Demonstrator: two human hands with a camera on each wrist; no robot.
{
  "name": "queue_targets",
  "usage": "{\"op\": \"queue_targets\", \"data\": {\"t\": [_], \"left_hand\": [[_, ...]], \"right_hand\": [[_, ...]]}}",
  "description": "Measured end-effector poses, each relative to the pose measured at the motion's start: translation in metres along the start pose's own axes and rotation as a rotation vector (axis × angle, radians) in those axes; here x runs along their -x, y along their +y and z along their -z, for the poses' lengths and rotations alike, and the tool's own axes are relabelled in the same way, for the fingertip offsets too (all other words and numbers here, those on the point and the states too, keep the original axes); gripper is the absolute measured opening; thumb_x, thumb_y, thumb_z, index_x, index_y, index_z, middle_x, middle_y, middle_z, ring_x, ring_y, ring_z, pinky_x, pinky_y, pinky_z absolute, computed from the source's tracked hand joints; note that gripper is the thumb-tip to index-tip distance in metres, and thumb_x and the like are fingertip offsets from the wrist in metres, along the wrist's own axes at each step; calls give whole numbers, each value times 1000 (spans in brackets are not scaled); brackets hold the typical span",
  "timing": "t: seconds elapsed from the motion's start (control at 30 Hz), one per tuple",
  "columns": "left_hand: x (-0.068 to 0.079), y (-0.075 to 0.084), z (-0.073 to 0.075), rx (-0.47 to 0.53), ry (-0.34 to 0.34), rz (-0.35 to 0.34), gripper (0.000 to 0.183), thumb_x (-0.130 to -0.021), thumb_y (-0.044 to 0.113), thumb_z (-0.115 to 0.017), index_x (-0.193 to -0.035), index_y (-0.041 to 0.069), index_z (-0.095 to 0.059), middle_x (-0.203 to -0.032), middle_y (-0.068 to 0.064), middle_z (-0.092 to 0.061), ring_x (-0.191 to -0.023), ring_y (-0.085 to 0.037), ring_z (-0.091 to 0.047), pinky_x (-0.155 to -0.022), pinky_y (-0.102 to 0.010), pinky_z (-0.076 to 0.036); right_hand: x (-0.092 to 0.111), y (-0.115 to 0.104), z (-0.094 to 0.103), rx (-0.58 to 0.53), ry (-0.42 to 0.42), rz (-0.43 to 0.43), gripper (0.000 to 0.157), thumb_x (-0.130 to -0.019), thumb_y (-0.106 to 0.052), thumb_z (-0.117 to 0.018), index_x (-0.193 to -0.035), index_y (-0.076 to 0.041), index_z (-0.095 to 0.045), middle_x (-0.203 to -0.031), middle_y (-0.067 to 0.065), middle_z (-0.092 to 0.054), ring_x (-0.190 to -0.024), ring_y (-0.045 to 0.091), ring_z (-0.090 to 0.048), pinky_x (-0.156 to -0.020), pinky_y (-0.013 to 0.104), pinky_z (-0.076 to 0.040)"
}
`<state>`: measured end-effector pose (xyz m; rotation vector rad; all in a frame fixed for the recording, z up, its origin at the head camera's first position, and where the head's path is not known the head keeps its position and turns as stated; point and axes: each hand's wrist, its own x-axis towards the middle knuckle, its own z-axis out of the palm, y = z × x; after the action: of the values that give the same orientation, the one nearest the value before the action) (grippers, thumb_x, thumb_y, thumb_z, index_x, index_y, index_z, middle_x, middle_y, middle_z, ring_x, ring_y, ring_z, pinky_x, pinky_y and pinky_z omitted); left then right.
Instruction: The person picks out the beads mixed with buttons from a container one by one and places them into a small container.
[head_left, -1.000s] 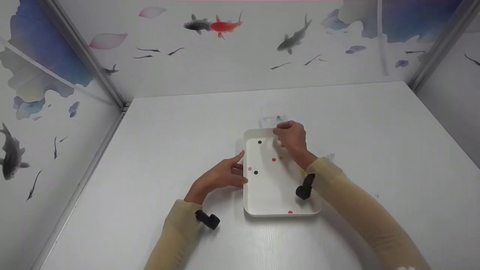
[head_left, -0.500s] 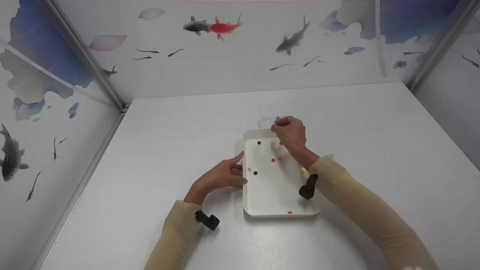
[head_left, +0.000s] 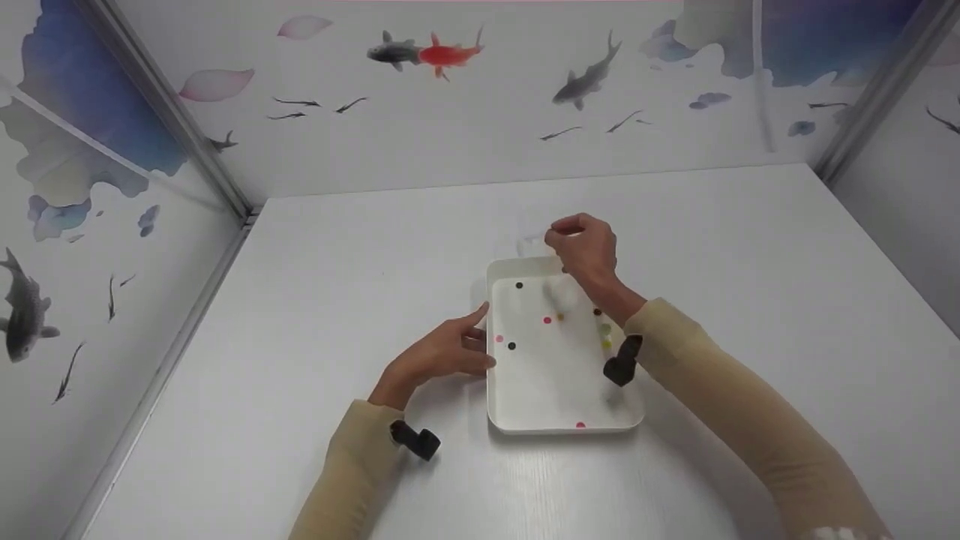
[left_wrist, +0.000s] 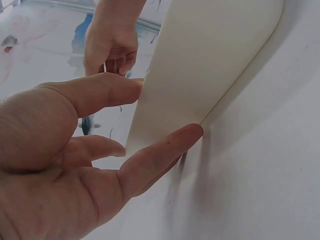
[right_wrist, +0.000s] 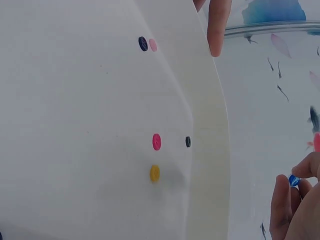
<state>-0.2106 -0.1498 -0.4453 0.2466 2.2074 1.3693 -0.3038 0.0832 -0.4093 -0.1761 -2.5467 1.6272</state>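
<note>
My right hand point(head_left: 589, 249) is raised beyond the far end of the white tray point(head_left: 536, 431), thumb and fingers pinching a small blue button point(right_wrist: 294, 180), which shows in the right wrist view. Just by its fingertips stands a small clear box point(head_left: 529, 244), partly hidden by the hand. The left hand point(head_left: 442, 349) rests with extended fingers against the tray's left wall; the left wrist view shows fingertips on the tray's outer side point(left_wrist: 200, 60). Inside lie loose buttons, among them a red-pink button point(right_wrist: 157, 142), a yellow button point(right_wrist: 155, 173) and a black button point(head_left: 519, 285).
More buttons sit along the tray's right side, including a green button point(head_left: 606, 328), partly near the right forearm. A pink button point(head_left: 580, 425) lies at the near edge. White panels with printed fish surround the white table point(head_left: 337, 255).
My right hand has moved away from the tray's far end toward the clear box and risen; a blue dot seen there before is now hidden in the head view. The left hand stays still.
</note>
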Motion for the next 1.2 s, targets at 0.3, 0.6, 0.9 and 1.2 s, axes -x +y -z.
{"op": "queue_targets", "data": {"t": [0.3,0.6,0.9,1.2], "left_hand": [[-1,-3,1,3,-10,-28,95,-86,13,-75,-161,19,-18,-142,-17,-56,-123,-22,-64,-99,-36,-56],[-1,-1,2,-16,-9,-32,96,-85,13,-76,-161,20,-18,-141,-16,-57,-125,-23,-63,-101,-37,-55],[0,-1,1,-43,9,-33,96,-85,16,-77,-161,20,-19,-141,-16,-58,-125,-23,-63,-103,-39,-54],[0,-2,1,-26,5,-30,97,-85,13,-76,-161,20,-18,-141,-16,-58,-126,-23,-63,-103,-38,-54]], "right_hand": [[-9,-3,3,-14,-18,83,25,-94,-25,-65,-114,-10,-69,-113,10,-69,-90,21,-68,-60,21,-57],[-20,-8,4,-18,-116,92,24,-96,-25,-65,-115,-10,-69,-115,10,-67,-92,21,-63,-61,22,-57],[-32,-8,4,4,-120,84,25,-97,-23,-64,-118,-9,-68,-117,11,-66,-93,20,-65,-60,20,-56],[-38,0,3,21,-150,64,27,-100,-20,-61,-123,-8,-66,-120,12,-65,-95,21,-65,-62,19,-56]]}}
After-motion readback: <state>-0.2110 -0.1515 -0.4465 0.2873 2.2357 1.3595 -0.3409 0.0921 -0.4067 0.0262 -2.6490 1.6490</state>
